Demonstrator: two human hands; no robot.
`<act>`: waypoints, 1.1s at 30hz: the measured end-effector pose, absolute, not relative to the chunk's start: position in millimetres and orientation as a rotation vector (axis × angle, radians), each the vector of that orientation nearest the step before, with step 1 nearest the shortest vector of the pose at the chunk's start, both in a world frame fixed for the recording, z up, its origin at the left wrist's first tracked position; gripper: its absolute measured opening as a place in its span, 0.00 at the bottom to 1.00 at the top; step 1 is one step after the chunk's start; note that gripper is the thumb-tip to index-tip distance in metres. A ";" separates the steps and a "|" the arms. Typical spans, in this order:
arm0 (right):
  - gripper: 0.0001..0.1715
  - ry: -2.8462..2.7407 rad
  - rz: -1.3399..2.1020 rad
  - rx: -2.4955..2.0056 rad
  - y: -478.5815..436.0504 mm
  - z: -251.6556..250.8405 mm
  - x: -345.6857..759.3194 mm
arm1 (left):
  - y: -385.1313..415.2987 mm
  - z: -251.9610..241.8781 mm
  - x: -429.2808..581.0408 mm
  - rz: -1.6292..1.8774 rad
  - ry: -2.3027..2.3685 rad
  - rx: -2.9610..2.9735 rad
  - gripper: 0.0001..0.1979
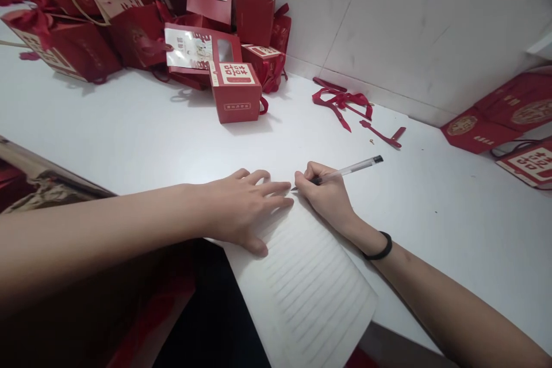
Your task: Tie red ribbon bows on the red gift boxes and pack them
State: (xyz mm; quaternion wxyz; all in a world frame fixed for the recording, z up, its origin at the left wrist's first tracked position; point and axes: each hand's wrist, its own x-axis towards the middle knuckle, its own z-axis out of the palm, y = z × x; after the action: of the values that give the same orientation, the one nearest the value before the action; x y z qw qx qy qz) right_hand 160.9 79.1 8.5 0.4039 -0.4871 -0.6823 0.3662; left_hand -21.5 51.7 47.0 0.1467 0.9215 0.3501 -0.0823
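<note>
A sheet of lined paper (319,293) lies on the white table, its lower end reaching past the front edge. My left hand (245,204) rests on its upper left part, palm down with the fingers spread. Between the thumb and fingers of my right hand (330,195) is a clear-barrelled pen (356,167) with a black end. The pen's tip points down at the upper part of the sheet, close to my left fingertips. Whether the tip touches the paper I cannot tell. Around my right wrist sits a black band (379,246).
Red gift boxes (238,95) are heaped at the back left against the wall. Red ribbon pieces (342,102) lie at the back centre. More red boxes (483,126) stand at the far right. The table's front edge (60,169) runs below my left forearm.
</note>
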 end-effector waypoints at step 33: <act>0.18 -1.755 0.895 -1.261 78.3 7.3 161.8 | 44.4 53.9 -15.4 -0.323 1.041 2.670 0.40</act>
State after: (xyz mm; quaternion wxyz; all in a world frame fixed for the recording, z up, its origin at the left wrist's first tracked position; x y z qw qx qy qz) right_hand 161.8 78.3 7.3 0.3906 -0.4961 -0.6909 0.3521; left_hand -15.4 44.4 53.9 0.1287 0.9181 0.3579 -0.1112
